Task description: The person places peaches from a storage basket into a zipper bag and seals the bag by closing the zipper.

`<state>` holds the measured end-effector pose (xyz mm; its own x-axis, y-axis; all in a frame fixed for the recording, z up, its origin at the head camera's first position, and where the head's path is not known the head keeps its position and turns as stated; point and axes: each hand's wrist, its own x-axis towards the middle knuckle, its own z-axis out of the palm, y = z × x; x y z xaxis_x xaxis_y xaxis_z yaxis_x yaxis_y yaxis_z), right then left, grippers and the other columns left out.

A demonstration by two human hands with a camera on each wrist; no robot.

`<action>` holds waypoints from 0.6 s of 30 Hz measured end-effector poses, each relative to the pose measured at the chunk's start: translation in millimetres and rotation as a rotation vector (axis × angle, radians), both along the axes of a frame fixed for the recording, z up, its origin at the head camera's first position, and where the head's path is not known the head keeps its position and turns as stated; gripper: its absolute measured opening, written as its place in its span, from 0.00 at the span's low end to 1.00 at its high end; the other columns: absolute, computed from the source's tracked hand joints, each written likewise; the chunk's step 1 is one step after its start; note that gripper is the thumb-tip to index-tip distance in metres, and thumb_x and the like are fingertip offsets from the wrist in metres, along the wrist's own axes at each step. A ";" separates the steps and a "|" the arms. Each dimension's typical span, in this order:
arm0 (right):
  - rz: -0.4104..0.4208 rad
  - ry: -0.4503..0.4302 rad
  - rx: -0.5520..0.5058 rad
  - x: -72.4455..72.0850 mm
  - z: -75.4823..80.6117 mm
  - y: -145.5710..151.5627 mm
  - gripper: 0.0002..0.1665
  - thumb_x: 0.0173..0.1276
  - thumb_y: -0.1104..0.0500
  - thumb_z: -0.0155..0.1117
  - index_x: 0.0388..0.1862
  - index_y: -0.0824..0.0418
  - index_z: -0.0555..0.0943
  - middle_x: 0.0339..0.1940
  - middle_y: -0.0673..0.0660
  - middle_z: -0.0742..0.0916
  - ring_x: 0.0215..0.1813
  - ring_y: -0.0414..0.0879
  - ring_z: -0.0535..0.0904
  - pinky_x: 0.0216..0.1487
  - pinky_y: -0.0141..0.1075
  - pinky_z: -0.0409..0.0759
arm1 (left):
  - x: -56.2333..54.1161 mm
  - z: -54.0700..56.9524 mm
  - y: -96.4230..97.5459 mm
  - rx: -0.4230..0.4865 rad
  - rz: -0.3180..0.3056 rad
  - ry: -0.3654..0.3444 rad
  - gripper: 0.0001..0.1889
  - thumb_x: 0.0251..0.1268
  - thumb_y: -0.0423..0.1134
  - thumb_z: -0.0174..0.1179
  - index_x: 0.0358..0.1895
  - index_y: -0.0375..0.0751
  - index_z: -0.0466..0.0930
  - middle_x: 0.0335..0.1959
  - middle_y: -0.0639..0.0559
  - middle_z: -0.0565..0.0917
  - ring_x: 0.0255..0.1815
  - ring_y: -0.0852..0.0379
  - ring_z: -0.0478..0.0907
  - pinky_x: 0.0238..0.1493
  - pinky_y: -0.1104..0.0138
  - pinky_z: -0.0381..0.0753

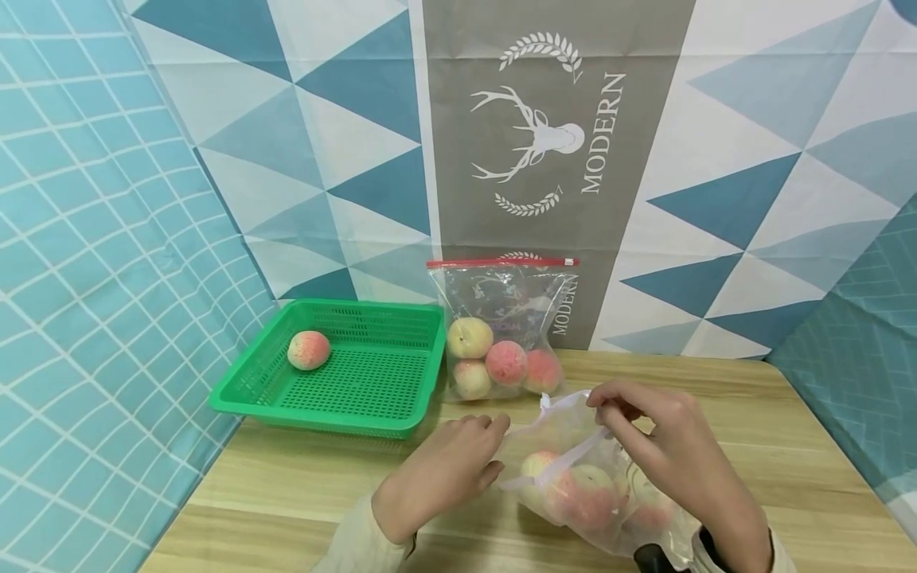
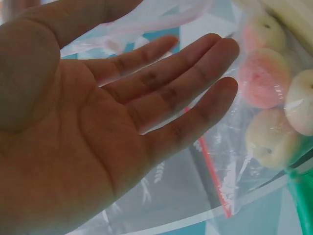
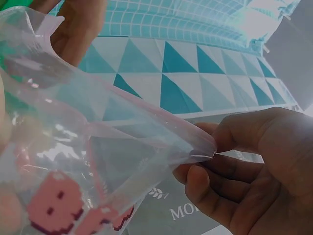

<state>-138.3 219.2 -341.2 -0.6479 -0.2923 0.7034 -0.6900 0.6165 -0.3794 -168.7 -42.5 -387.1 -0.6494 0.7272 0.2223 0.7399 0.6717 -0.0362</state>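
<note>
My right hand pinches the upper rim of a clear plastic zip bag between thumb and finger, and its mouth gapes. Several peaches lie in the bag on the table's near side. Pink printed figures show on its plastic in the right wrist view. My left hand is by the left side of the bag's mouth. In the left wrist view its fingers are extended and the palm holds nothing. Whether a left fingertip touches the bag edge is unclear.
Against the back wall stands a red-zippered clear bag with several peaches inside. Left of it is a green basket holding one peach. A patterned cloth hangs behind the wooden table.
</note>
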 end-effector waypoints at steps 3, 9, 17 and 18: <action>-0.008 -0.006 -0.004 0.7 0.6 0.1 0.21 0.57 0.78 0.65 0.35 0.51 0.84 0.29 0.40 0.85 0.28 0.30 0.77 0.28 0.21 0.73 | -2.3 -5.0 -1.3 -0.008 0.018 -0.052 0.14 0.59 0.40 0.71 0.37 0.43 0.73 0.24 0.56 0.75 0.22 0.63 0.72 0.20 0.72 0.67; -0.013 -0.010 -0.008 1.8 1.5 0.9 0.22 0.58 0.77 0.65 0.35 0.49 0.84 0.29 0.39 0.85 0.28 0.31 0.77 0.28 0.21 0.73 | -4.4 -9.9 0.2 -0.024 0.016 -0.116 0.11 0.62 0.30 0.65 0.25 0.45 0.75 0.20 0.58 0.73 0.19 0.65 0.66 0.19 0.74 0.64; -0.043 -0.030 -0.005 2.3 2.1 3.8 0.20 0.59 0.77 0.65 0.35 0.50 0.84 0.29 0.40 0.85 0.28 0.31 0.77 0.27 0.22 0.73 | -6.3 -3.1 0.5 0.069 -0.073 -0.121 0.15 0.60 0.30 0.61 0.21 0.49 0.68 0.18 0.62 0.64 0.18 0.66 0.59 0.19 0.76 0.59; -0.051 -0.030 -0.005 2.3 2.1 4.6 0.20 0.59 0.76 0.66 0.35 0.51 0.84 0.29 0.41 0.85 0.28 0.31 0.76 0.27 0.22 0.73 | -7.0 -1.6 0.4 0.095 -0.095 -0.120 0.15 0.60 0.31 0.61 0.21 0.50 0.67 0.18 0.63 0.64 0.18 0.67 0.58 0.20 0.77 0.58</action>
